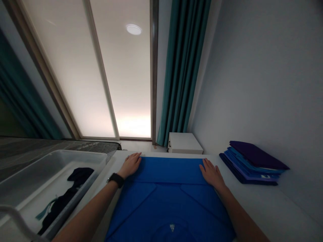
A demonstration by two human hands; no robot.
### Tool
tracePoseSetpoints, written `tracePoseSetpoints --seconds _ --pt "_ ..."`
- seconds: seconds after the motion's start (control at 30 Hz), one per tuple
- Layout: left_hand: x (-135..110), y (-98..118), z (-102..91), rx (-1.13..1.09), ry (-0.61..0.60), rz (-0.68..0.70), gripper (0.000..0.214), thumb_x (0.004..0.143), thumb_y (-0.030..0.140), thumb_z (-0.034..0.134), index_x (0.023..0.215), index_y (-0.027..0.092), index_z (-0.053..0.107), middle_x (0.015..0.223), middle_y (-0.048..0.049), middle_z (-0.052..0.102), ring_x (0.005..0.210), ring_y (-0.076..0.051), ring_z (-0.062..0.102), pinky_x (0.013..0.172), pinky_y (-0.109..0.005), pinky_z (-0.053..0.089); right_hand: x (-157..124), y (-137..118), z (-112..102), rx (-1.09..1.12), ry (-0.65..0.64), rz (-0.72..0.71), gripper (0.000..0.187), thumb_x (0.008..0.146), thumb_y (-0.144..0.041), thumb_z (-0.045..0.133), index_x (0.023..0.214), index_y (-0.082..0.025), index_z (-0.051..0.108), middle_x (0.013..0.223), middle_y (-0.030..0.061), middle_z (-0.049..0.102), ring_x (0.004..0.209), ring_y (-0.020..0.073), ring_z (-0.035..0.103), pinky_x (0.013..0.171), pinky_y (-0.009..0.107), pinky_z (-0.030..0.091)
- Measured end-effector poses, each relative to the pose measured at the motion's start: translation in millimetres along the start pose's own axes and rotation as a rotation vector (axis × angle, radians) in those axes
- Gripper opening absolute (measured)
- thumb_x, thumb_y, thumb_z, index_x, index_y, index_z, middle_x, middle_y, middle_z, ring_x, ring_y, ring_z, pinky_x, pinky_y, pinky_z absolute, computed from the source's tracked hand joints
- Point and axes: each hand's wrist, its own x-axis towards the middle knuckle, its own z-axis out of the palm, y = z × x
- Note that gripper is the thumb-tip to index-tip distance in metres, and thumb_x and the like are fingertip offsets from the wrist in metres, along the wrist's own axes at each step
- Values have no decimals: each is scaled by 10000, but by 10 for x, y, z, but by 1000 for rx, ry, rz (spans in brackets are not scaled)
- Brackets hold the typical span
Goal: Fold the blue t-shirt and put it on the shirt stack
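A blue shirt [171, 201] lies spread on the white table [254, 211], its neckline with a small pale label toward me. The far end forms a straight band, folded over across the full width. My left hand [131, 164] rests on the far left corner of this band, fingers stretched out, a dark watch on the wrist. On the far right corner lies my right hand [211, 172], its fingers likewise extended flat. Neither hand grips the cloth.
To the right, a stack of folded clothes [254, 164] in blue and purple stands near the wall. At left is a clear plastic bin [101, 159] holding dark clothing [64, 201]. A white cabinet [185, 143] stands beyond the table, beside a teal curtain [185, 67].
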Motion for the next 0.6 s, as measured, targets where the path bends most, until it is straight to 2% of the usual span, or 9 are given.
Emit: tracePoseSetpoints --seconds 0.13,0.23,0.37,0.6 --pt "170 -310 -190 35 -46 89 397 920 209 375 1263 191 574 1274 -106 591 1207 -241 520 1029 -391 375 16 21 50 -22 11 -1 648 957 -459 142 1513 -130 197 1583 41 155 1450 195 141 1171 475 101" --pt "261 -419 -246 58 -95 165 322 885 219 460 1152 230 640 1186 -85 614 1140 -232 551 1000 -363 392 24 37 77 -30 29 -4 646 956 -454 143 1510 -128 208 1580 45 169 1447 197 155 1170 475 107" --pt "366 -430 -263 83 -150 205 295 854 216 498 1107 232 650 1111 -80 623 1097 -230 566 974 -344 403 30 51 95 -30 54 -17 647 953 -459 153 1506 -130 225 1575 54 197 1442 206 175 1170 481 101" --pt "441 -367 -341 76 -219 166 234 817 233 490 987 207 649 1028 -69 653 941 -205 627 852 -301 466 21 31 66 -19 32 -8 644 953 -464 156 1508 -142 223 1580 64 181 1448 212 151 1171 475 89"
